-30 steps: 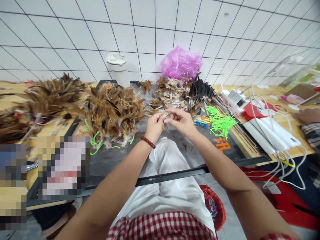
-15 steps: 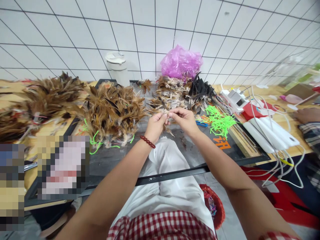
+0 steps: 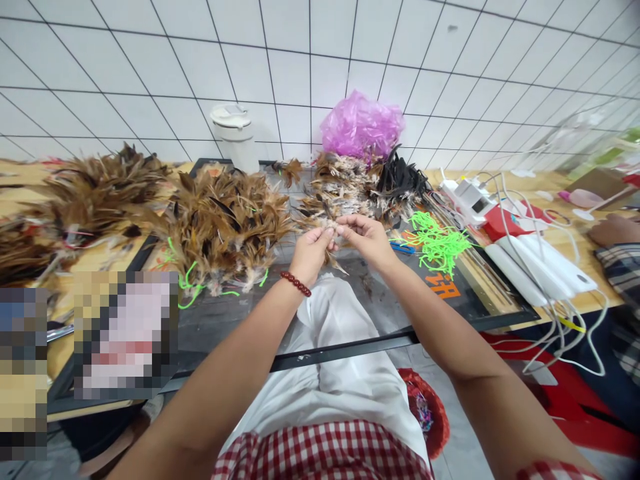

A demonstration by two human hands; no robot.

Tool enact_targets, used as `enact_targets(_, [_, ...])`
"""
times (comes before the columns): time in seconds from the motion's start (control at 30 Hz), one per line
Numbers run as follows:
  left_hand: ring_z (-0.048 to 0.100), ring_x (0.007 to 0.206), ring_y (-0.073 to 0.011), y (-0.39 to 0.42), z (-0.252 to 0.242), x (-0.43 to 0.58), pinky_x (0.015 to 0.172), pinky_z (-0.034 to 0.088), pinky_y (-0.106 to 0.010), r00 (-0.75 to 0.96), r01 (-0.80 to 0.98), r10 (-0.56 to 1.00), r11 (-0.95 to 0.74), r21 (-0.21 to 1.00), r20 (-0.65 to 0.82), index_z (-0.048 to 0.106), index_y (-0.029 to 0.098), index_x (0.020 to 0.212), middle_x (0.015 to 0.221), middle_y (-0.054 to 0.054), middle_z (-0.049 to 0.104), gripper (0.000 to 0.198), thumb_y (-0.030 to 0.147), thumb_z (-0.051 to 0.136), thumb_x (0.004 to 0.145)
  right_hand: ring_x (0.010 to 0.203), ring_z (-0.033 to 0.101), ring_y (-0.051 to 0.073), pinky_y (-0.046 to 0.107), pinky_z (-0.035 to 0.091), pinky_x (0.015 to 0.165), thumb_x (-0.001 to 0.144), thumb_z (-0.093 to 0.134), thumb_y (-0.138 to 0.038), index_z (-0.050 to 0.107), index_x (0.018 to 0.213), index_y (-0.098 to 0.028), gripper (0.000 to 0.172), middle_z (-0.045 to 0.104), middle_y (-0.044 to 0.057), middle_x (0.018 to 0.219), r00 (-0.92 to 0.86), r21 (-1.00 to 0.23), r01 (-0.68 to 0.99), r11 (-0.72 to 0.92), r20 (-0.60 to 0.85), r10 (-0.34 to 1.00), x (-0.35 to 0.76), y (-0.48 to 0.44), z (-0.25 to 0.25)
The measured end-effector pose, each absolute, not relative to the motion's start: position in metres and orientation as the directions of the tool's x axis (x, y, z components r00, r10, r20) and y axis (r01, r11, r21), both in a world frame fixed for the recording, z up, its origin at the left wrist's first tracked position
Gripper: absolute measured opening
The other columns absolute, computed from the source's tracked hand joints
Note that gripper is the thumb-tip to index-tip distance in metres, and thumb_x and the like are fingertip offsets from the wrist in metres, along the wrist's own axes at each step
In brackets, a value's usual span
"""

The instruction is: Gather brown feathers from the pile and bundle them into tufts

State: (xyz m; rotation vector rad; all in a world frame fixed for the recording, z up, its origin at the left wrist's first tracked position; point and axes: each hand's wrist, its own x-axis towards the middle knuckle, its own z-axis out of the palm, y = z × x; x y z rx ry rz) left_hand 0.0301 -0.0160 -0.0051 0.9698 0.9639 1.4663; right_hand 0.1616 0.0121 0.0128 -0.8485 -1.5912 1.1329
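My left hand (image 3: 311, 252), with a red bead bracelet on its wrist, and my right hand (image 3: 367, 239) meet above a glass tabletop (image 3: 240, 320). Both pinch a small bunch of brown feathers (image 3: 334, 257) between their fingertips; the feather tips hang down between the hands. A loose heap of speckled feathers (image 3: 340, 190) lies just beyond the hands. A large pile of brown feather bundles (image 3: 227, 223) tied with green string sits to the left.
Neon green strings (image 3: 439, 241) and blue scissors (image 3: 401, 248) lie to the right. A pink plastic bag (image 3: 363, 127) and a white lidded cup (image 3: 237, 137) stand by the tiled wall. White devices with cables (image 3: 543, 263) fill the right side. Another person's hand (image 3: 613, 231) rests far right.
My hands have drawn slightly closer together and the feather bunch hangs a bit lower between them. Nothing else has shifted.
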Motion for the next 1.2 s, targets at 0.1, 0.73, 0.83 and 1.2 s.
enact_targets(0.1, [0.051, 0.053, -0.0091, -0.019, -0.002, 0.031, 0.059, 0.041, -0.023, 0.001, -0.328, 0.998, -0.052, 0.943, 0.056, 0.056, 0.014, 0.06, 0.051, 0.003, 0.047, 0.027, 0.034, 0.067, 0.073, 0.078, 0.06, 0.014, 0.031, 0.049, 0.077, 0.069, 0.07, -0.048, 0.072, 0.084, -0.02, 0.033, 0.066, 0.002, 0.08, -0.275, -0.906, 0.051, 0.42, 0.392, 0.878, 0.165, 0.016, 0.011])
enact_targets(0.73, [0.045, 0.048, -0.0073, -0.029, 0.007, 0.031, 0.073, 0.048, -0.03, 0.223, -0.394, 0.975, 0.084, 0.915, 0.006, 0.055, 0.014, 0.065, 0.049, 0.006, 0.039, 0.027, 0.036, 0.064, 0.078, 0.095, 0.059, 0.018, 0.036, 0.045, 0.09, 0.085, 0.054, -0.048, 0.071, 0.103, -0.024, 0.034, 0.066, 0.005, 0.095, -0.416, -0.845, 0.139, 0.516, 0.423, 0.805, 0.175, 0.014, 0.019])
enact_targets(0.83, [0.044, 0.048, -0.0072, -0.028, 0.007, 0.033, 0.065, 0.047, -0.026, 0.203, -0.441, 0.979, 0.076, 0.894, 0.016, 0.053, 0.015, 0.064, 0.05, 0.006, 0.038, 0.03, 0.039, 0.066, 0.077, 0.108, 0.055, 0.02, 0.04, 0.041, 0.097, 0.091, 0.043, -0.047, 0.062, 0.12, -0.025, 0.041, 0.063, 0.007, 0.113, -0.481, -0.678, 0.227, 0.699, 0.546, 0.686, 0.177, 0.012, 0.02])
enact_targets(1.2, [0.036, 0.048, -0.0049, -0.027, 0.005, 0.037, 0.052, 0.038, -0.02, 0.092, -0.462, 0.996, 0.05, 0.885, -0.008, 0.05, 0.015, 0.064, 0.056, 0.004, 0.041, 0.029, 0.036, 0.063, 0.08, 0.12, 0.049, 0.021, 0.042, 0.036, 0.099, 0.094, 0.038, -0.038, 0.044, 0.137, -0.029, 0.044, 0.054, 0.006, 0.133, -0.652, -0.324, 0.395, 0.86, 0.561, 0.511, 0.183, 0.014, 0.016])
